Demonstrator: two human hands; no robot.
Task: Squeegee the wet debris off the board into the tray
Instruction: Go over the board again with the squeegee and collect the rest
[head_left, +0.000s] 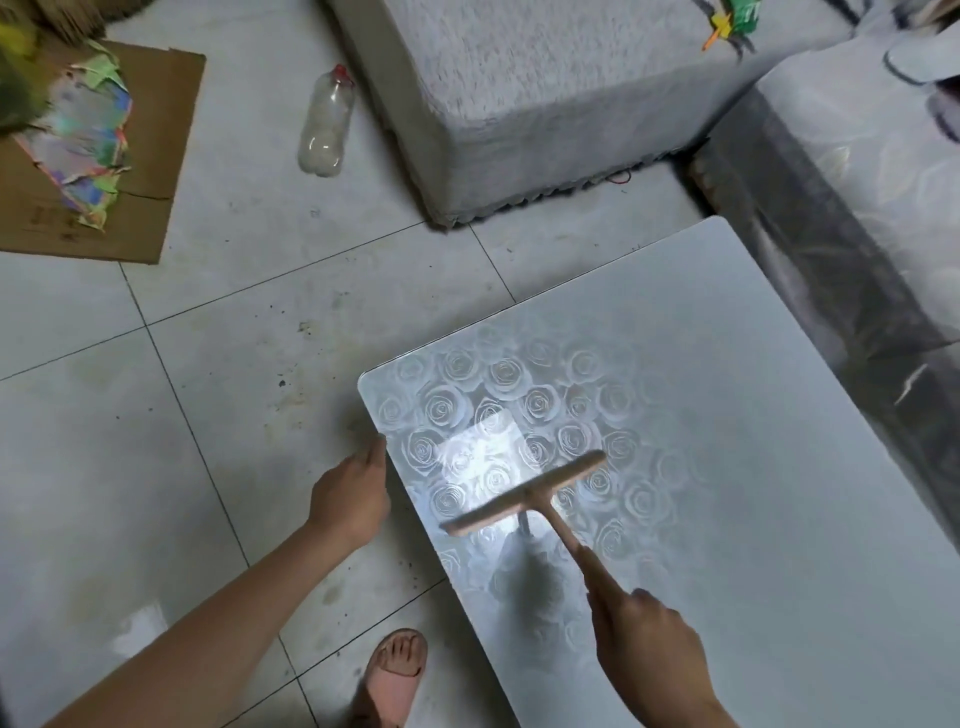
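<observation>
From my head camera, looking down: the board (753, 415), white and glossy with a rose pattern across its near left part, lay tilted across the lower right of the view. Its rounded left corner pointed toward the open floor (182, 364). My left hand (350, 499) was against the board's left edge, fingers together and reaching up along the rim. I could not tell whether they curled under it.

My right hand (644, 644) gripped the handle of the wooden squeegee (527, 496), with my forefinger laid straight along the shaft and the other fingers clamped around it. The crossbar lay on the rose pattern, slanting from lower left to upper right. Its left end was near the board's left edge, and a wide stretch of plain white surface lay beyond its right end. A bright glare patch sat just above the bar.

Left of the board the pale tiles were open, marked with dark specks and smudges. My sandalled foot (395, 670) stood just beside the near left edge.

The far corner of the board came close to a grey padded block (545, 93) and to a low dark-fronted piece under a shiny cover (857, 234) along the right side, which left little room there. Well apart, at upper left, a clear plastic bottle (327, 122) lay on the tiles near a flattened cardboard sheet (156, 130) carrying torn coloured paper (88, 140).
</observation>
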